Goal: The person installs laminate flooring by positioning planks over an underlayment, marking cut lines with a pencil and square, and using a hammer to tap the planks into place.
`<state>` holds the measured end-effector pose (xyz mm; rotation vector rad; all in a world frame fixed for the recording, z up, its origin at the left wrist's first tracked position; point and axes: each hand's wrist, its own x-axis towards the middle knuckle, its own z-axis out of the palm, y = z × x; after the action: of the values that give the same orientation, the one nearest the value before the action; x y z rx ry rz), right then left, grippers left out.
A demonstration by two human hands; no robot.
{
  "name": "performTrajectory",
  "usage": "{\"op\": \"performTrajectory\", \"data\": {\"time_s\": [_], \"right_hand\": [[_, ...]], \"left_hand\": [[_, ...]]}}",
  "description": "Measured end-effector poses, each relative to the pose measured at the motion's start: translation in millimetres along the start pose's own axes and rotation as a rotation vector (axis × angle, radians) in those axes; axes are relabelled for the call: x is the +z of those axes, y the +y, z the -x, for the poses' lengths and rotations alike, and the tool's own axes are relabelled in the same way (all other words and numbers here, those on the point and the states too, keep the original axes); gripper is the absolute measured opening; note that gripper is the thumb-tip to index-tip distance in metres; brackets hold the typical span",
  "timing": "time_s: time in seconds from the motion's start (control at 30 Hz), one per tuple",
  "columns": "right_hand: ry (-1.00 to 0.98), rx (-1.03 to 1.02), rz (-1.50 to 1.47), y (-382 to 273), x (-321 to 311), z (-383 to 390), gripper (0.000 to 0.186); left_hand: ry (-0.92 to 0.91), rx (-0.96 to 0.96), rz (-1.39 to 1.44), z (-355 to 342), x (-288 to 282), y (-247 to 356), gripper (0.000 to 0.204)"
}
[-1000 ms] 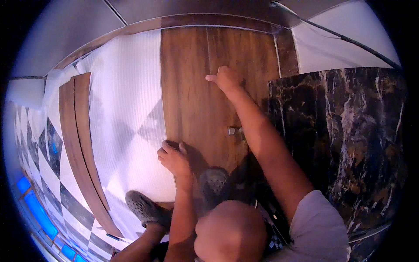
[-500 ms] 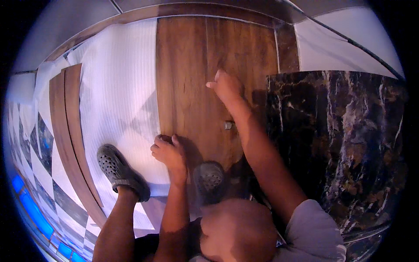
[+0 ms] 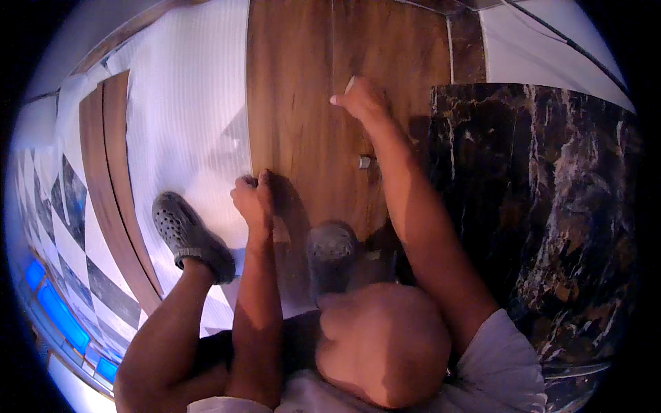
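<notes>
So the brown wood-look planks point(image 3: 292, 103) lie flat beside the exposed white ribbed underlay point(image 3: 186, 82). Left hand point(image 3: 253, 204) is curled by the planks' edge, right hand point(image 3: 366, 104) is farther up over them, thumb out. Can't tell if either grip's clamped on anything, tbh.

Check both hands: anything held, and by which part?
Can't tell: left hand is curled at the left edge of the wide brown planks, right hand over them; any grip inside either is hidden.

The planks point(image 3: 292, 103) look like smooth, grained wood, the white sheet point(image 3: 186, 82) finely ribbed, the panel point(image 3: 530, 199) marble-like.
</notes>
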<state>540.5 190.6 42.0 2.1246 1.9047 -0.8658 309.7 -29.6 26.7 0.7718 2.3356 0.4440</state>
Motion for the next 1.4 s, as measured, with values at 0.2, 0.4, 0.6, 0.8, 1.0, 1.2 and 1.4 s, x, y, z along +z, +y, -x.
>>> {"op": "performTrajectory", "data": {"time_s": [0.2,0.4,0.6,0.8,1.0,1.2,1.4], "right_hand": [[-0.002,-0.078,-0.009,9.1,6.6,-8.4,0.052],[0.021,-0.168,-0.055,21.0,16.8,-20.9,0.049],[-0.025,-0.223,-0.055,26.2,13.3,-25.5,0.056],[-0.004,-0.24,-0.037,16.0,0.4,-12.3,0.042],[0.446,-0.272,-0.311,38.1,21.0,79.7,0.022],[0.216,0.226,-0.141,106.6,56.3,192.5,0.049],[0.222,0.238,-0.256,123.7,75.1,176.1,0.06]], "left_hand": [[-0.06,-0.099,0.068,-5.4,1.3,2.6,0.051],[-0.002,0.009,0.003,6.2,-5.5,26.1,0.054],[-0.031,0.046,0.047,5.6,-3.0,38.2,0.06],[-0.047,0.008,0.052,1.4,-8.6,41.8,0.056],[-0.008,0.004,0.128,-1.3,-14.5,44.9,0.057],[0.054,-0.035,0.042,-1.5,-8.9,44.4,0.058],[-0.015,-0.089,0.048,-3.7,-10.0,44.1,0.06]]}}
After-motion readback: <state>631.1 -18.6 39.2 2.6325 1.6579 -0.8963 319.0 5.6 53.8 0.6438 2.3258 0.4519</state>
